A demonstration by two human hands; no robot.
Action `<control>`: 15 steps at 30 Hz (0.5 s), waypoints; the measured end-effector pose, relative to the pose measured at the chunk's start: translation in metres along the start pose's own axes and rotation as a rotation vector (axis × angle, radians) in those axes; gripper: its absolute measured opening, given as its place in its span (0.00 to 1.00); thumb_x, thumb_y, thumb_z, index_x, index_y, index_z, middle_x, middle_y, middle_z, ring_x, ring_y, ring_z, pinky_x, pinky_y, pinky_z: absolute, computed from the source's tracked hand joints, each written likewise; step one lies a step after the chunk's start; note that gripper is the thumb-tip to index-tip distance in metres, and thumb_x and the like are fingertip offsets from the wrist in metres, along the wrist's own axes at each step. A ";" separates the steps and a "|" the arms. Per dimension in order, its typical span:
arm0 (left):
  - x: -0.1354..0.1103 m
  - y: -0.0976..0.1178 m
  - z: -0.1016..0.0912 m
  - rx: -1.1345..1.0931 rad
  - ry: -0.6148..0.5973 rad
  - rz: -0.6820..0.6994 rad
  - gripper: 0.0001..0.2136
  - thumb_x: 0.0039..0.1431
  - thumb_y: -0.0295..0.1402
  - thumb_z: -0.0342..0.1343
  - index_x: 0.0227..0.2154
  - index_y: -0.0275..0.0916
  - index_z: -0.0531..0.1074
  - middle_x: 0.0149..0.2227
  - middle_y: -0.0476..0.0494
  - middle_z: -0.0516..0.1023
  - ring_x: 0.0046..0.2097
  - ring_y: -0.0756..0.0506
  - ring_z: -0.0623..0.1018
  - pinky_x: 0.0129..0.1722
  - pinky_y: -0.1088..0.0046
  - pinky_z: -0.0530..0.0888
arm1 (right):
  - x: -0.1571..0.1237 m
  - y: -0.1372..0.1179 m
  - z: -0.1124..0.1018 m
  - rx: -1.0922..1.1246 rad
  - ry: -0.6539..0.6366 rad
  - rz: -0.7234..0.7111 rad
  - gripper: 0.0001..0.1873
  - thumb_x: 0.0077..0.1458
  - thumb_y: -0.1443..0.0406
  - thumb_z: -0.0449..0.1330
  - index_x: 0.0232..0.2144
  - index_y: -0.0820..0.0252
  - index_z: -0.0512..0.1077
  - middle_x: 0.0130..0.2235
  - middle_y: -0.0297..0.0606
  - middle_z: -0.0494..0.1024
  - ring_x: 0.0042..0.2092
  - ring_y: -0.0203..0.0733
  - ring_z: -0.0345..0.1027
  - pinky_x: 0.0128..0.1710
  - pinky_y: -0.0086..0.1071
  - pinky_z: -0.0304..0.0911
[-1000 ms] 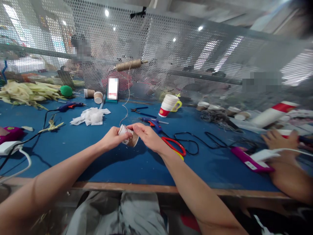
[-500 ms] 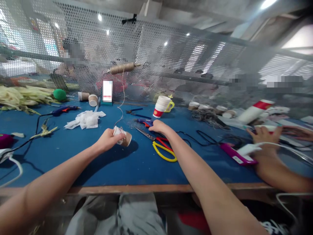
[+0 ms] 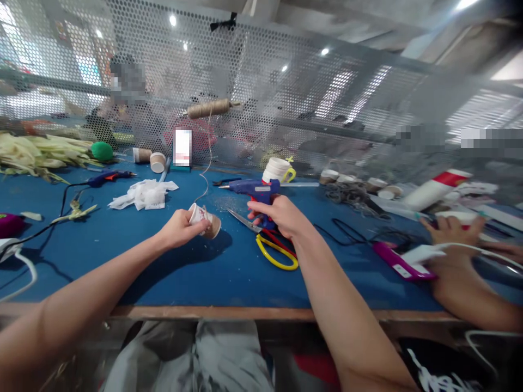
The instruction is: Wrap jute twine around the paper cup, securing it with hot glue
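Observation:
My left hand [image 3: 182,227] is closed round a small paper cup [image 3: 210,224], tilted on its side, its lower part wrapped in brown twine. A strand of twine [image 3: 210,147] runs from the cup up to a spool [image 3: 209,109] on the mesh panel. My right hand [image 3: 278,213] grips a blue glue gun [image 3: 253,188] by its handle, its nozzle pointing left and a clear glue stick [image 3: 300,184] jutting from the back. Beneath that hand lie scissors [image 3: 277,256] with yellow and red handles, blades toward the cup.
Crumpled white cloth [image 3: 144,194], a second glue gun [image 3: 109,177] and pale husks [image 3: 38,152] lie left. Stacked white cups [image 3: 276,170] stand behind my right hand. A purple power strip [image 3: 402,264] lies right, near a co-worker's hand [image 3: 451,234]. A phone [image 3: 182,147] leans at the back.
My right hand has lifted the blue glue gun off the table and now holds it by the handle. My left hand keeps the cup in nearly the same place.

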State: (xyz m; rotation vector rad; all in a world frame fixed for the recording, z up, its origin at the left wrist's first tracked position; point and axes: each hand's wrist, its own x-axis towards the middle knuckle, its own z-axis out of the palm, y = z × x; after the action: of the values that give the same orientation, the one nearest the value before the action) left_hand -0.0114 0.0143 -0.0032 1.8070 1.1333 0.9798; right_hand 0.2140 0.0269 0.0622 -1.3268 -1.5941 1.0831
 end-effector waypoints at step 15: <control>0.009 -0.002 -0.004 -0.145 -0.009 -0.205 0.16 0.41 0.42 0.54 0.24 0.31 0.73 0.22 0.46 0.74 0.25 0.49 0.70 0.28 0.75 0.64 | -0.025 0.006 0.017 -0.365 -0.136 -0.010 0.12 0.47 0.61 0.57 0.19 0.64 0.66 0.13 0.30 0.64 0.15 0.29 0.57 0.16 0.24 0.57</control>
State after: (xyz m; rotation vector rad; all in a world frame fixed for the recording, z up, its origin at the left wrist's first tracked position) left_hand -0.0126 0.0238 -0.0019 1.5454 1.1843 0.9070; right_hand 0.2042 0.0002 0.0498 -1.5024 -1.9670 0.9198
